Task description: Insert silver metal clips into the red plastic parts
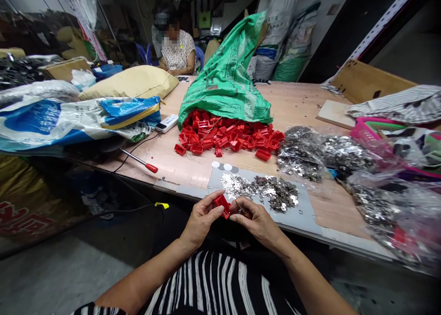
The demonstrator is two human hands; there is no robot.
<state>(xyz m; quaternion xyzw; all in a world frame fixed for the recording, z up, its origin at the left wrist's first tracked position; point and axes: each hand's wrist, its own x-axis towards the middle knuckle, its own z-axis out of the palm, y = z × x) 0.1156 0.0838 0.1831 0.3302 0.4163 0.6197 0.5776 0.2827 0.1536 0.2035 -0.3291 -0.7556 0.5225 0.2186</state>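
Note:
My left hand (202,217) is closed on a small red plastic housing (222,205), held just over the table's front edge. Opposite it, my right hand (257,221) is closed, its thumb and fingertips against the housing's right end. Small dark, shiny metal pieces (244,209) show between the right fingers, mostly hidden. Just beyond my hands, a loose pile of flat metal pieces (277,193) lies on a grey sheet (306,216). Farther back, many red housings (227,136) spill from the mouth of a green woven sack (227,87).
Bags of metal pieces (303,154) and a pink basket (370,133) stand to the right. On the left are a red-handled tool (150,167), a white handheld device (167,123) with a cable and a blue-white sack (76,120). Another person (179,53) sits across the table.

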